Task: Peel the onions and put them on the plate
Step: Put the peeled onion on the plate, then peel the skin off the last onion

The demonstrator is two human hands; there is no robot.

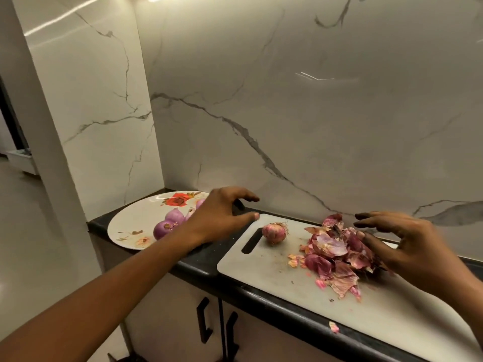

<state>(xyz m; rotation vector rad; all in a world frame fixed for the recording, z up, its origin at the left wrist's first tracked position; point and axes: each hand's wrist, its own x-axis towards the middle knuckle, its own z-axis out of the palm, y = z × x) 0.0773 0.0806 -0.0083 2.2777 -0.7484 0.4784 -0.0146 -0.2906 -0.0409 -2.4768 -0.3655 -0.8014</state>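
On the countertop, the plate lies left of the cutting board. On the plate sit peeled onions; on the board, an unpeeled onion lies left of the onion skins.

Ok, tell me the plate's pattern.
White plate with a red rose and paler flowers; head view.

**Bare board front, crowded behind**

The near strip of the cutting board lies bare. An unpeeled onion stands at its left end, and a peel heap fills its middle. The marble wall closes the desk behind, and the plate takes up the left corner.
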